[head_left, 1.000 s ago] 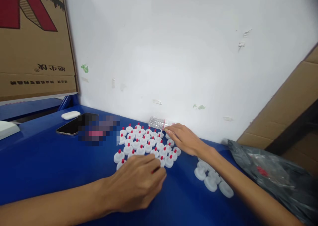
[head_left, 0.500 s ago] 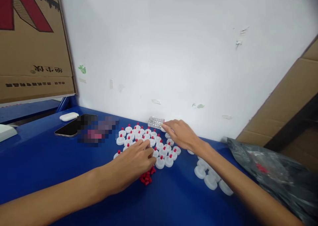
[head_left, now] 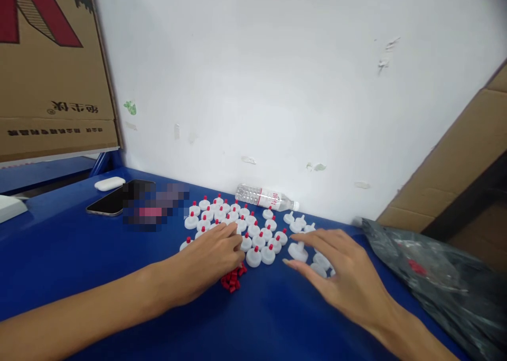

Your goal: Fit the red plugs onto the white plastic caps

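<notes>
Several white round plastic caps with red tips [head_left: 253, 256] stand upright in a cluster on the blue table. My left hand [head_left: 216, 250] is over the near side of this cluster, its fingers curled together; what they hold, if anything, is hidden. Just below those fingers lies a small pile of red tips [head_left: 231, 281]. To the right, my right hand [head_left: 340, 263] is open, thumb and forefinger apart on either side of a white cap without a red tip [head_left: 298, 251]. More bare white caps [head_left: 300, 222] stand behind and under that hand, partly hidden.
A clear plastic bottle [head_left: 267, 198] lies along the wall behind the caps. At the left are a phone [head_left: 113, 200] and a white case [head_left: 110, 184]. A dark plastic bag [head_left: 431, 281] covers the right edge. Cardboard [head_left: 51, 86] stands at the far left.
My right hand has moved from beside the bottle toward me and to the right, over the bare caps, with its fingers spread. A red-tipped cap now shows near the bottle. My left hand has barely moved.
</notes>
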Motion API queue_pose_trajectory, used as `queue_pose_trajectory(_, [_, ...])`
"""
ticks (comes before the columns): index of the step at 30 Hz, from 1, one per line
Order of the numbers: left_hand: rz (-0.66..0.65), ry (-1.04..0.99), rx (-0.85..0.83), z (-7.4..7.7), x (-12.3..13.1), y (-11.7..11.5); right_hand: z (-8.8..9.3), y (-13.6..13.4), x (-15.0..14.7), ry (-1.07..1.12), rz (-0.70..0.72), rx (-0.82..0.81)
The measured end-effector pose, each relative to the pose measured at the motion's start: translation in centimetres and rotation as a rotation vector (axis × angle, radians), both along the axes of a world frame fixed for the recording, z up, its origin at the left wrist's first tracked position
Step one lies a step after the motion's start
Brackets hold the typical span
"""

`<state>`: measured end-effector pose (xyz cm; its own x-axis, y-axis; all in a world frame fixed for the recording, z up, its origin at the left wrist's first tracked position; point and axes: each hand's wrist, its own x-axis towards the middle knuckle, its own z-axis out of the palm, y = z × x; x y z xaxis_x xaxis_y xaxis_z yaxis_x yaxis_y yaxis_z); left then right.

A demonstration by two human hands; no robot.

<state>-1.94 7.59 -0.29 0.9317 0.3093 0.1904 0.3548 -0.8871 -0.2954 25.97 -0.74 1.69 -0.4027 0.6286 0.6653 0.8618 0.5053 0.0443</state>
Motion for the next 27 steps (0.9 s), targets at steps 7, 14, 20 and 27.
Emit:
queue_pose_trajectory(7, [0.007, -0.004, 0.007, -0.3, 0.2, 0.0, -1.7, -0.6, -0.7, -0.015, 0.066, -0.092])
queue_pose_trajectory(14, [0.041, -0.068, 0.042, -0.1, 0.9, -0.6, -2.9, -1.5, -1.4, -0.089, 0.09, -0.239])
queue_pose_trajectory(20, [0.049, -0.243, -0.148, 1.1, 1.2, -1.8, -2.8, -1.9, -1.9, -0.036, 0.153, -0.198])
queue_pose_trajectory(27, [-0.154, -0.372, -0.122, 0.5, 1.5, -2.7, -3.4, -2.2, -2.1, 0.061, 0.213, -0.171])
